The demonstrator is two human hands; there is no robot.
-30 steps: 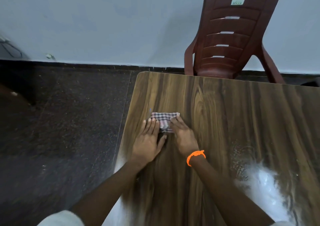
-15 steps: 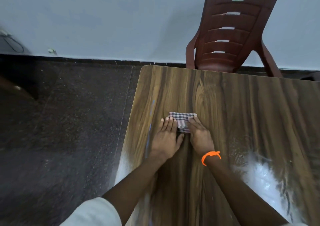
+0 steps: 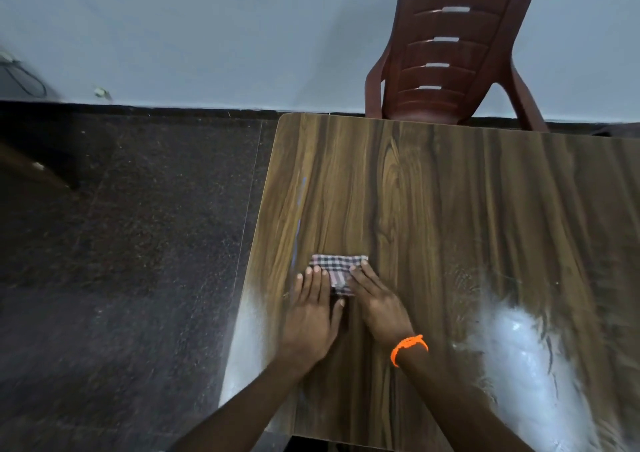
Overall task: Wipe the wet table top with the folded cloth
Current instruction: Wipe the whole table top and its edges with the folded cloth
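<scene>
Hands: I am pressing my left hand (image 3: 313, 316) and right hand (image 3: 377, 304) flat, fingers straight, on the one folded cloth (image 3: 337, 271).
Cloth: lying near the table top's (image 3: 433, 192) left edge, long axis crosswise.
Wet patch (image 3: 526, 347): one, lying toward the right, nearer my right hand.

I see a worktop (image 3: 450, 209) in brown wood grain, streaked dark and light, with a whitish wet sheen (image 3: 526, 347) at its near right. The folded cloth (image 3: 337, 268) is checked in white, pink and dark lines. A wristband (image 3: 408, 347) is bright orange. The chair (image 3: 450, 53) is reddish brown, with a small white-and-green label. The floor (image 3: 121, 261) is dark speckled stone; the wall (image 3: 207, 29) is pale blue-grey.
</scene>
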